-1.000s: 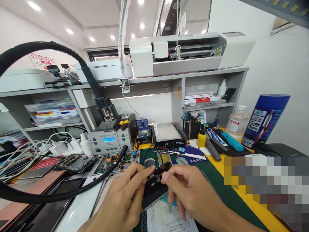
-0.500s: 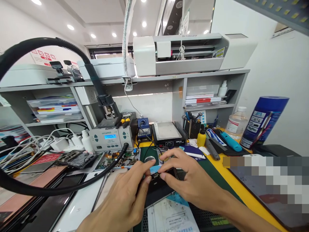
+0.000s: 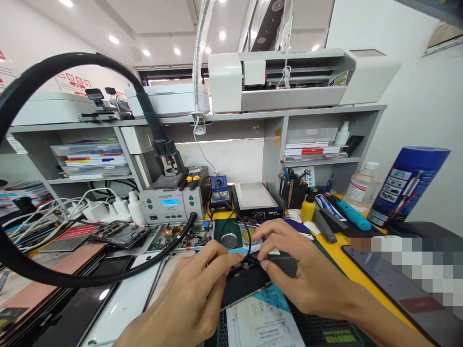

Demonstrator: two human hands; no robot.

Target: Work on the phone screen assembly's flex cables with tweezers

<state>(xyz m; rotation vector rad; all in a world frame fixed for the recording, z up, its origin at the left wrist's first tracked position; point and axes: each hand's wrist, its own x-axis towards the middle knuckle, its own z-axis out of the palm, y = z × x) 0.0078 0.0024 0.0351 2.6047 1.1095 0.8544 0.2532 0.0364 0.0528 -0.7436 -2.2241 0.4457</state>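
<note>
A dark, flat phone screen panel [image 3: 241, 288] is tilted up over the mat, small connector parts along its far edge. My left hand [image 3: 191, 289] is closed on the panel's left side, its index fingertip pressing near the middle of the far edge. At the right far corner, my right hand [image 3: 307, 270] pinches the panel between thumb and fingers. Beneath lies a white and blue printed sheet [image 3: 258, 320], partly covered by the panel. A sliver of blue shows behind the left fingertip. My fingers hide parts of the far edge.
A round metal lid [image 3: 229, 240] lies beyond my hands, near a hot-air station [image 3: 170, 205] and a heating plate [image 3: 258, 200]. The station's black hose [image 3: 108, 284] loops across the left side. Phones and a tray of parts [image 3: 202, 233] lie left; a tablet [image 3: 401, 289] lies right.
The view has turned slightly left. The blue strip between my fingertips is now mostly out of sight, and more of the panel's dark face and far-edge parts shows. My fingertips have spread apart.
</note>
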